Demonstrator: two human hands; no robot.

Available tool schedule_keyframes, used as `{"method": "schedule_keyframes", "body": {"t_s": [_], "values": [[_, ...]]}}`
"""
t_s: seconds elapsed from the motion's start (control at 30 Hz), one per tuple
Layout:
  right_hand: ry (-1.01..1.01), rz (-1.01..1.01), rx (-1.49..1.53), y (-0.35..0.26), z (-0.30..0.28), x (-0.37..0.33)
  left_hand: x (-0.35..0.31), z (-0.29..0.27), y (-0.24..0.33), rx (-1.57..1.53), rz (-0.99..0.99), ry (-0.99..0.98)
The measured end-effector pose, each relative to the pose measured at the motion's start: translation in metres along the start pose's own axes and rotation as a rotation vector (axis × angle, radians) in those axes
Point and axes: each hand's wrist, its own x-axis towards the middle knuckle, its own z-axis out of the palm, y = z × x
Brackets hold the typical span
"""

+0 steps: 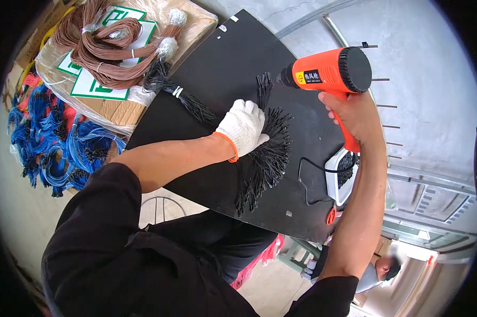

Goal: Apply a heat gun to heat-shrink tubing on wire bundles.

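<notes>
My right hand point(353, 113), bare, is wrapped round the grip of an orange heat gun point(328, 70) with a black rear cap. The gun's dark nozzle points left, close to the tips of a small group of black wires point(264, 87). In a white glove with an orange cuff, my left hand point(242, 127) is curled over the bundle of black wires on the black table. More ends of these wires point(273, 140) fan out to its right and toward the near edge. The glove hides the spot where the fingers meet the wires.
A white tray point(331, 177) of small black pieces sits at the table's right, beside the gun's cord and orange-handled scissors point(331, 215). Bundled brown wires point(109, 53) lie on a wrapped box at far left, above blue wire bundles point(59, 142). Another person point(369, 277) is at lower right.
</notes>
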Motion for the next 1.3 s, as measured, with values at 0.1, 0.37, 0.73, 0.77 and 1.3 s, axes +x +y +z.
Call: {"method": "schedule_keyframes", "body": {"t_s": [0.1,0.37,0.73,0.77,1.3], "values": [[0.011,-0.010,0.007,0.002,0.001,0.005,-0.002,-0.003,-0.001,-0.105,0.070,0.080],[-0.016,0.005,0.086,0.003,0.000,0.014,-0.002,0.002,0.007,-0.316,0.425,0.319],[-0.002,-0.002,0.101,0.007,0.001,0.025,-0.003,0.003,0.008,-0.399,0.667,0.472],[-0.003,-0.003,0.102,0.005,0.001,0.024,-0.003,0.004,0.007,-0.406,0.685,0.474],[-0.006,0.068,0.118,0.007,-0.019,0.004,-0.006,-0.002,0.008,-0.420,0.773,0.532]]}}
